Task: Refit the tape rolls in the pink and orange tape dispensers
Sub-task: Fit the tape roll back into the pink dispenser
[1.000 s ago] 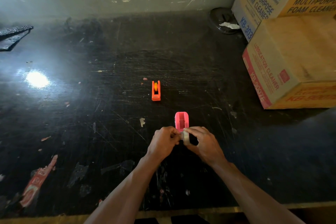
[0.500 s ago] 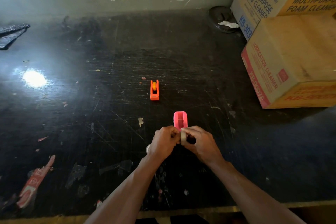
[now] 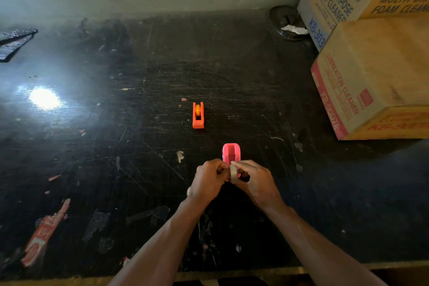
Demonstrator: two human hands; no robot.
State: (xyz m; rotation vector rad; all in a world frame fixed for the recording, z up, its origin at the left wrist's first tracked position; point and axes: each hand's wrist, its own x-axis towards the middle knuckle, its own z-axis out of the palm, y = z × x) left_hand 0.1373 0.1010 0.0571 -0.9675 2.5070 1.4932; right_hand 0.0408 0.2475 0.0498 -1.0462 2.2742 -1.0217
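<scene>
Little has moved since the earlier frames; both hands stay closed together at the near end of the small pink plastic tape dispenser (image 3: 231, 152), and the pale roll has turned only slightly between the fingers; the left hand (image 3: 209, 180) is curled with its fingertips pinching the left side of the translucent, off-white tape roll (image 3: 233, 172), and the right hand (image 3: 255, 182) pinches the same roll from the right, thumb on top; the roll stands on edge between them, held just at the near end of the pink dispenser, and whether it touches the dispenser cannot be told; the pink dispenser sits upright on the scratched black bench (image 3: 116, 146) with its open cradle showing bare; beyond the pink dispenser and a little to its left, well apart from it, stands the small orange plastic tape dispenser (image 3: 198, 115), with a yellow-orange roll seated in its far end; to the right of the pink dispenser and farther back, stacked brown cardboard boxes (image 3: 376, 76) printed with cleaner labels rest on the bench against the grey wall; a round dark lid-like object (image 3: 286, 22) with a scrap of white paper lies just left of those boxes; left of the pink dispenser, near the bench's front edge, a torn red label (image 3: 44, 234) is stuck to the surface.
</scene>
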